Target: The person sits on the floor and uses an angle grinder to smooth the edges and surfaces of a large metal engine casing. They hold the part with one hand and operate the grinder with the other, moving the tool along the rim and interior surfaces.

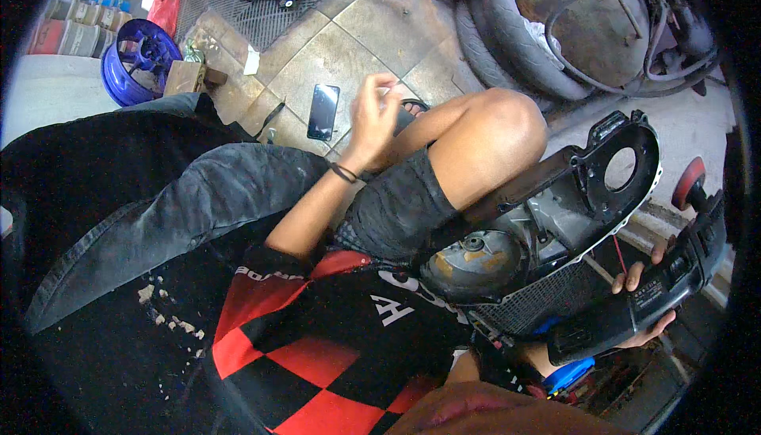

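While the left hand (372, 114) is hovering half-curled and empty above the tiled floor (333, 55), near a phone (323, 111), the right hand (646, 296) is gripping a black plastic cover (634, 304) beside the engine casing (555, 221); steadying both hands looks wise.

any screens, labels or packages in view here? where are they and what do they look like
Phone: flat on the tiled floor beyond the left hand, dark rectangular screen, unlit.
Label on the black plastic part in the right hand: small pale print, too small to make out.
White packet-like scrap: on the tiles by the blue wheel rim.
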A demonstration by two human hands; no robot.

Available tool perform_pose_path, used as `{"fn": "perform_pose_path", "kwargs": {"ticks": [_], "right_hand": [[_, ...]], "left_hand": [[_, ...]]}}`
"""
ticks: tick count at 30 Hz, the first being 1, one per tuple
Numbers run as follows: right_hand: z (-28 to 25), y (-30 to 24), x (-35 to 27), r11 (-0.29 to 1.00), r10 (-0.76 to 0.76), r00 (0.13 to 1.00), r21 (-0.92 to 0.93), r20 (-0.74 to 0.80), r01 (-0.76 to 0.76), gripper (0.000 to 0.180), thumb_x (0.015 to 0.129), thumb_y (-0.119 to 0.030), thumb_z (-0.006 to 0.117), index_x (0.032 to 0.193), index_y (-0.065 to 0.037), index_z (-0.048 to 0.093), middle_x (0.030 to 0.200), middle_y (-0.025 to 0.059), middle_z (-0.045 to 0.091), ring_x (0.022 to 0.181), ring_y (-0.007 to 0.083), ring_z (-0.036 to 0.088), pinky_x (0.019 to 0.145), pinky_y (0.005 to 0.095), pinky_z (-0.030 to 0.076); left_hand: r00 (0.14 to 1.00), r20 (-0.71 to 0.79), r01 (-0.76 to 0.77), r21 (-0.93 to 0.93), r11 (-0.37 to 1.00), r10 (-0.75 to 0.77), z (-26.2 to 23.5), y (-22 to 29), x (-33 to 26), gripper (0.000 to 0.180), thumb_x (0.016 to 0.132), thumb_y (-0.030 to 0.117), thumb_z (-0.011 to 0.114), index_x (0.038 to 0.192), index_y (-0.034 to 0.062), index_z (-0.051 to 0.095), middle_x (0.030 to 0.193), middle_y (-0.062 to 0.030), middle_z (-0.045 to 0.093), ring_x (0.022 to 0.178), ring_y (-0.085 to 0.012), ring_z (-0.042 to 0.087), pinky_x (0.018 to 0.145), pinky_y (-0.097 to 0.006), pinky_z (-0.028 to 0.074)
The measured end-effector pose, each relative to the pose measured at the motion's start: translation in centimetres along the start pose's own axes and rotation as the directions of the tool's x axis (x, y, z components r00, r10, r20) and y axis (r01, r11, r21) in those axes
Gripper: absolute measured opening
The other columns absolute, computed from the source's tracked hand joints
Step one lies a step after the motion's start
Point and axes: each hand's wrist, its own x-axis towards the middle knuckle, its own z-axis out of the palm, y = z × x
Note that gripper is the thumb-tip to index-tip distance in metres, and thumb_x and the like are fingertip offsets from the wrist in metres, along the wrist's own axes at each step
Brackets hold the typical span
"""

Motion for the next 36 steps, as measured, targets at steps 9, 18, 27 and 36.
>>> {"fn": "perform_pose_path", "kwargs": {"ticks": [9,18,27,36], "right_hand": [[0.6,-0.7,0.6,0.997,0.035,0.999,-0.061,-0.007,-0.036,0.078,0.089,-0.041,0.055,0.145,-0.004,0.014,0.130,0.0215,0.030,0.081,0.0252,0.050,0.060,0.0370,0.050],[0.8,0.4,1.0,0.999,0.023,1.000,-0.044,-0.021,-0.024,0.079,0.090,-0.041,0.053,0.145,-0.002,0.014,0.131,0.0218,0.030,0.081,0.0249,0.049,0.061,0.0360,0.049],[0.2,0.1,1.1,0.998,0.043,0.999,-0.037,0.017,-0.043,0.078,0.089,-0.040,0.055,0.145,-0.002,0.015,0.133,0.0204,0.030,0.082,0.0245,0.049,0.064,0.0357,0.047],[-0.3,0.0,-0.2,0.999,0.042,0.999,0.004,0.020,-0.042,0.080,0.090,-0.041,0.053,0.145,0.000,0.012,0.133,0.0205,0.031,0.084,0.0243,0.049,0.066,0.0357,0.048]], "left_hand": [[0.791,0.244,0.237,0.724,0.648,-0.561,-2.1,-21.3,-3.6,0.065,0.087,0.034,0.058,0.139,0.0084,0.030,0.145,-0.0237,0.032,0.112,-0.0466,0.054,0.092,-0.050,0.047],[0.801,0.269,0.167,0.758,0.631,-0.535,-4.3,-21.2,-6.4,0.056,0.086,0.028,0.057,0.132,0.0063,0.034,0.145,-0.0259,0.031,0.098,-0.0461,0.061,0.084,-0.051,0.051],[0.898,0.145,0.204,0.700,0.684,-0.416,-4.1,-20.0,-7.1,0.045,0.088,0.025,0.056,0.126,0.0044,0.041,0.134,-0.0229,0.043,0.100,-0.0447,0.058,0.082,-0.051,0.050],[0.995,-0.043,-0.094,-0.224,0.970,0.087,0.4,5.9,0.9,0.019,0.089,0.015,0.059,0.101,0.0006,0.060,0.088,-0.0129,0.063,0.075,-0.0237,0.062,0.064,-0.032,0.050]]}}
